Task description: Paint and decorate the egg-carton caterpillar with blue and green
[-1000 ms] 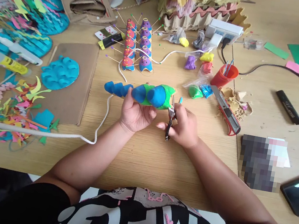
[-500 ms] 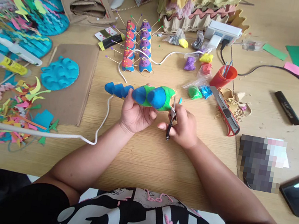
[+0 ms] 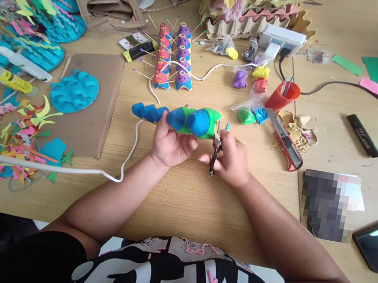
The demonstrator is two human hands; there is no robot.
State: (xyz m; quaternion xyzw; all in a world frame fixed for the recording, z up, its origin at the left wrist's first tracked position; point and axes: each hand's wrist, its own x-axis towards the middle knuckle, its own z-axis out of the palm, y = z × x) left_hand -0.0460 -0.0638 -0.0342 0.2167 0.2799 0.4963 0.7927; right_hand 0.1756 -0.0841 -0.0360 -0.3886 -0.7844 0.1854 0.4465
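Note:
A row of blue cones with green clay at its right end, the egg-carton strip [image 3: 197, 122], is held level above the table by my left hand [image 3: 172, 147], thumb in front and fingers beneath. My right hand [image 3: 231, 161] is closed on small black-handled scissors [image 3: 214, 156], whose blades point up at the strip's green right end. Beyond them stand two decorated carton strips, a red and blue one [image 3: 163, 61] and a purple and blue one [image 3: 184, 60], both with pins sticking out.
An orange-red cup [image 3: 283, 96], a red box cutter [image 3: 286, 141] and bagged green clay [image 3: 246, 116] lie right of the strip. Left are cardboard [image 3: 83, 128], a blue clay disc [image 3: 74, 91] and paper scraps [image 3: 24, 141]. A white cable [image 3: 60, 168] crosses the table.
The scissors and my right hand have shifted very slightly left. My left hand and the strip hold nearly the same place.

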